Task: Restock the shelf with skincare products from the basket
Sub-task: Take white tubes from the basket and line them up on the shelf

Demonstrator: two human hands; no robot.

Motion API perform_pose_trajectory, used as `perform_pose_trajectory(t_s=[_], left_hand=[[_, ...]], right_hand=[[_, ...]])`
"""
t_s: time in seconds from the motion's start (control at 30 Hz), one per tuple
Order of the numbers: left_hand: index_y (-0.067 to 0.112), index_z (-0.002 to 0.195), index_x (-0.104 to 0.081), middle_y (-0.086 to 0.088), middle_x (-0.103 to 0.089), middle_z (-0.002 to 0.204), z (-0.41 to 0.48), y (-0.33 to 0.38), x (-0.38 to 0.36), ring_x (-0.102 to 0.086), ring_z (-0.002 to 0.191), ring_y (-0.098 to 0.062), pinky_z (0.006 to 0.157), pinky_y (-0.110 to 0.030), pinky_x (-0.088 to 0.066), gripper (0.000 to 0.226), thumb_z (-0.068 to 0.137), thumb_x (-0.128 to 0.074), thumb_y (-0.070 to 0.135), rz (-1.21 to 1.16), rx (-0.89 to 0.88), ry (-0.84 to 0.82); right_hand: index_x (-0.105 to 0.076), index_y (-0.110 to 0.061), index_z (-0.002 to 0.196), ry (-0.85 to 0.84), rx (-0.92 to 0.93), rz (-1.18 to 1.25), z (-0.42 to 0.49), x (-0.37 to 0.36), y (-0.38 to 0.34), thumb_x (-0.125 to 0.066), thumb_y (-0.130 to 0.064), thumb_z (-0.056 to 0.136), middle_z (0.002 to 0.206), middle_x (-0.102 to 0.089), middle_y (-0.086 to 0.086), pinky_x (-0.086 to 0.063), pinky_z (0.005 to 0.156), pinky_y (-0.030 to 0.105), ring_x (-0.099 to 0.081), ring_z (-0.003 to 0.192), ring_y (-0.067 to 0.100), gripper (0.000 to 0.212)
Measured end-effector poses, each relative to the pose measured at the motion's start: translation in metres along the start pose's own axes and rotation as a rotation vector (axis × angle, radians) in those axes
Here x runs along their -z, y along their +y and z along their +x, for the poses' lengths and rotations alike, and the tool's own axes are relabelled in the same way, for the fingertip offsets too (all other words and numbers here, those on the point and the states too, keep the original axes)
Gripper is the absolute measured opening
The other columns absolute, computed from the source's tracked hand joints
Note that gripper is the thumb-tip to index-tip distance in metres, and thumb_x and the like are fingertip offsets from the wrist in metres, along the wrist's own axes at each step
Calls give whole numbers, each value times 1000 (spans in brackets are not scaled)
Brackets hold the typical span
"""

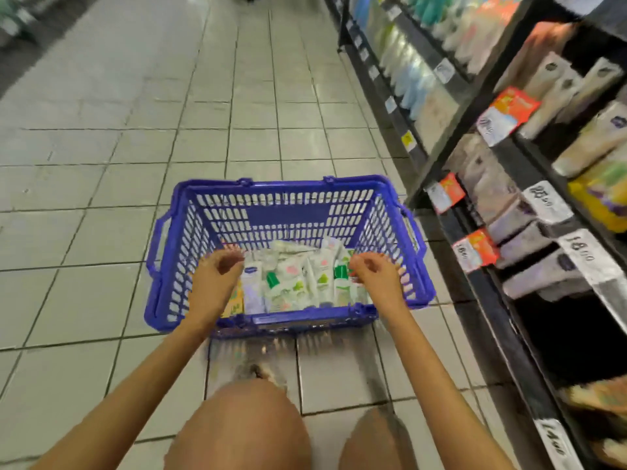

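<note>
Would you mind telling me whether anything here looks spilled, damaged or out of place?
Nothing stands out. The basket sits level on the floor, its tubes lie in a loose pile inside, and none has spilled out. The shelf stock looks orderly, though blurred.

Pale tiled floor (pixel 101 147); price tags (pixel 546 201) along right.

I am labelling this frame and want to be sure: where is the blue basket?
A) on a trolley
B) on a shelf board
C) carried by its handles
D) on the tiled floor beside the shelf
D: the blue basket rests on the tiled floor, the shelf to its right; the left hand and right hand hover above its products, gripping no handle.
</note>
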State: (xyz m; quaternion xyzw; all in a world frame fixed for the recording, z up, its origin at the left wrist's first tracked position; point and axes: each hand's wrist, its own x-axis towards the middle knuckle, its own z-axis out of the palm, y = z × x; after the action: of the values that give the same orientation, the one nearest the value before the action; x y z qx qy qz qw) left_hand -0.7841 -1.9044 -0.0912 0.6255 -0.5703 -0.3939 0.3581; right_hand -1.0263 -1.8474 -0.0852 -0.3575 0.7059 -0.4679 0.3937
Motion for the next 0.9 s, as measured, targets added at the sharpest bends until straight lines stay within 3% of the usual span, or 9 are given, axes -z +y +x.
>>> perform_pose_trajectory(t_s=[0.1,0.23,0.3,0.37,0.5,0.57,0.7,0.8,0.9], left_hand=[[-12,103,-62,-17,-65,93,31,-12,-21,-61,71,3,68,-6,-42,20,84,-55,-6,6,65,-57],[-8,106,-63,-25,-65,103,65,-30,-62,-61,102,-35,85,-32,-46,23,86,-55,0,40,251,-210],[-5,96,-67,-15,-67,85,74,-44,-80,-65,86,-21,74,-22,-43,16,86,-56,1,78,314,-275],[0,83,-69,-1,-69,72,75,-54,-95,-61,71,-2,71,-19,-41,13,85,-56,0,108,363,-290],[-2,109,-63,-18,-64,113,81,-67,-110,-58,108,-31,94,-36,-44,25,86,-57,3,97,491,-269],[-1,110,-63,-19,-63,116,82,-72,-117,-57,109,-32,92,-35,-44,26,86,-57,4,115,505,-264],[11,90,-66,-11,-67,92,82,-69,-132,-60,95,-27,70,-25,-45,9,86,-59,10,142,468,-315],[16,70,-52,-1,-54,72,78,-62,-155,-54,82,-17,63,-24,-36,17,82,-65,19,216,459,-444],[6,84,-60,-11,-59,82,69,-52,-179,-59,80,-24,65,-30,-40,28,80,-67,32,375,428,-515]], right_hand=[[-60,-2,75,17,-89,-99,35,-19,23,-51,-4,91,60,-51,5,-43,55,15,-50,46,0,19],[-50,0,56,-167,-262,-392,82,-34,59,-54,-15,92,51,-47,7,-32,52,21,-42,45,7,39],[-48,-6,53,-291,-322,-557,100,-45,70,-59,-25,89,38,-51,-3,-34,52,22,-47,50,12,43],[-62,5,77,-345,-293,-744,111,-61,77,-62,-31,87,72,-70,8,-43,64,25,-62,82,26,37],[-49,-7,75,-373,-276,-1010,116,-87,80,-65,-39,81,96,-58,17,-46,68,31,-57,96,27,37],[-49,-6,84,-339,-364,-892,121,-87,82,-66,-37,82,92,-57,12,-42,67,32,-56,92,27,35],[-31,-6,139,-340,-387,-477,130,-64,87,-62,-34,86,135,-48,9,-41,93,33,-46,125,29,68],[-35,-18,132,-225,-438,-224,139,-41,85,-51,-41,91,136,-49,8,-46,95,42,-55,114,31,50],[-42,-24,118,-239,-509,-62,142,-22,82,-47,-42,93,114,-61,9,-52,83,48,-63,82,26,32]])
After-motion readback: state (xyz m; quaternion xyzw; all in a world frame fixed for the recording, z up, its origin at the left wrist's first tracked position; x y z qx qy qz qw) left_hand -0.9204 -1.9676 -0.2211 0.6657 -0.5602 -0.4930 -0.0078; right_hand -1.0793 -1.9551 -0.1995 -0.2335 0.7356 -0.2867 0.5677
